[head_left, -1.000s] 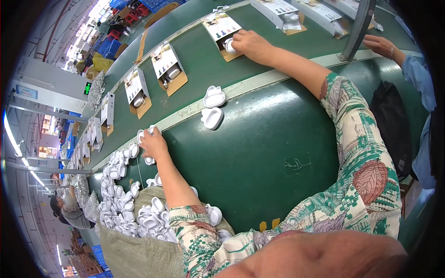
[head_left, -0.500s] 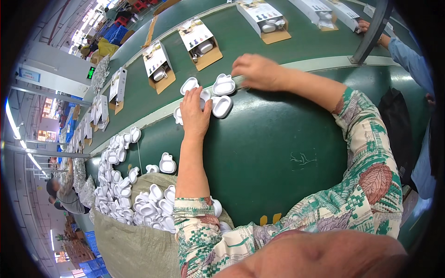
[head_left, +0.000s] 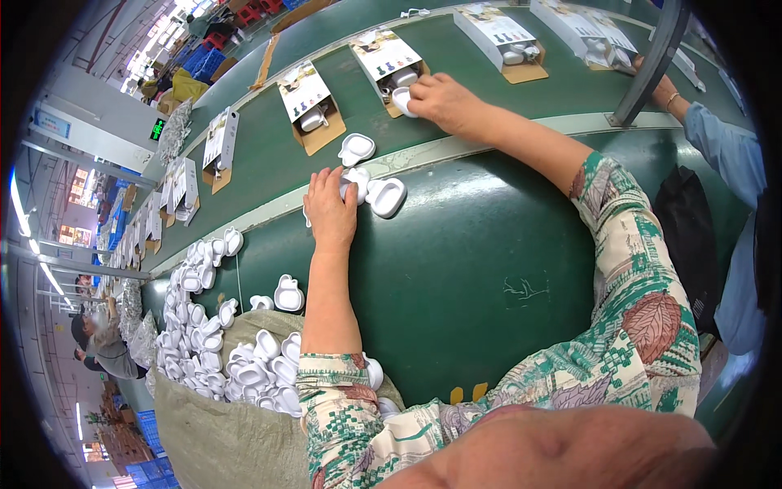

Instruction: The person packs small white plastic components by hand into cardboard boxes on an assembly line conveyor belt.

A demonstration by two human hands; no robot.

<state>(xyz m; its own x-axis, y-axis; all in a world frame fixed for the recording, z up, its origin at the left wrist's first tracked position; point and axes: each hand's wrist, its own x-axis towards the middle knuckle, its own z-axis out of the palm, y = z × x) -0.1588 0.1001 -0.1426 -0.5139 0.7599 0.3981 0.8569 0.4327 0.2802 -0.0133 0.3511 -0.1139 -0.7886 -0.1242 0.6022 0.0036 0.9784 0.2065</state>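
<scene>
My right hand (head_left: 446, 104) is closed on a white plastic dish-shaped piece (head_left: 401, 101), at the open end of a printed carton (head_left: 384, 53) on the far green belt. A white piece and a small metallic-looking part show inside that carton. My left hand (head_left: 330, 210) lies with its fingers stretched out over white pieces at the light rail, partly covering them. Close to it are a rounded white piece (head_left: 386, 196) and one with small ear-like bumps (head_left: 356, 148), beyond the rail.
Several more open cartons (head_left: 308, 94) stand along the belt with their brown flaps out. A heap of white pieces (head_left: 259, 367) fills a sack (head_left: 220, 440) at my left. A metal post (head_left: 652, 69) rises at the right, near another person's arm (head_left: 676, 102).
My right hand has moved up over the belt and now holds a white piece by a carton. The cartons have shifted to the right. My left hand has slid slightly left and down.
</scene>
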